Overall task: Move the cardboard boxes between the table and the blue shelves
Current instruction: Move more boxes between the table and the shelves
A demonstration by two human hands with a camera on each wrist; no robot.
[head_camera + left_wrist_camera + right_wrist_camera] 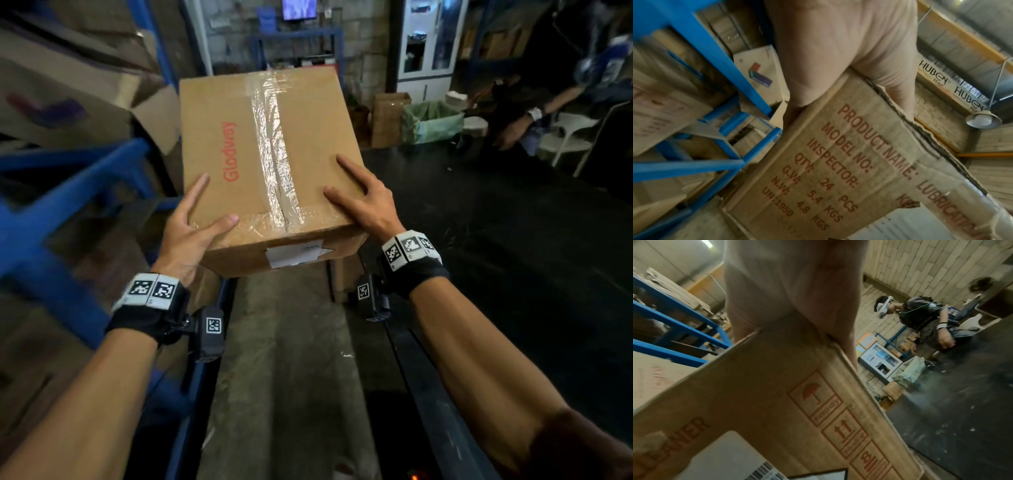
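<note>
A taped cardboard box (267, 144) with red "Glodway" print hangs in the air over the aisle, between the blue shelves (68, 192) and the black table (513, 257). My left hand (193, 222) grips its near left corner, thumb on top and index finger along the left edge. My right hand (364, 205) grips the near right corner, thumb and index finger on the lid, the other fingers hidden down the side. In the left wrist view the palm of my left hand (838, 48) presses the box's printed side (838, 170). The right wrist view shows my right hand (793, 280) against the box (756, 386).
More cardboard boxes (68, 85) fill the blue shelves on the left. Another person (534, 113) bends near a white chair (568, 137) beyond the table. A green-lined bin (431, 123) and a white cabinet (431, 44) stand at the back. Bare concrete floor (281, 359) runs below the box.
</note>
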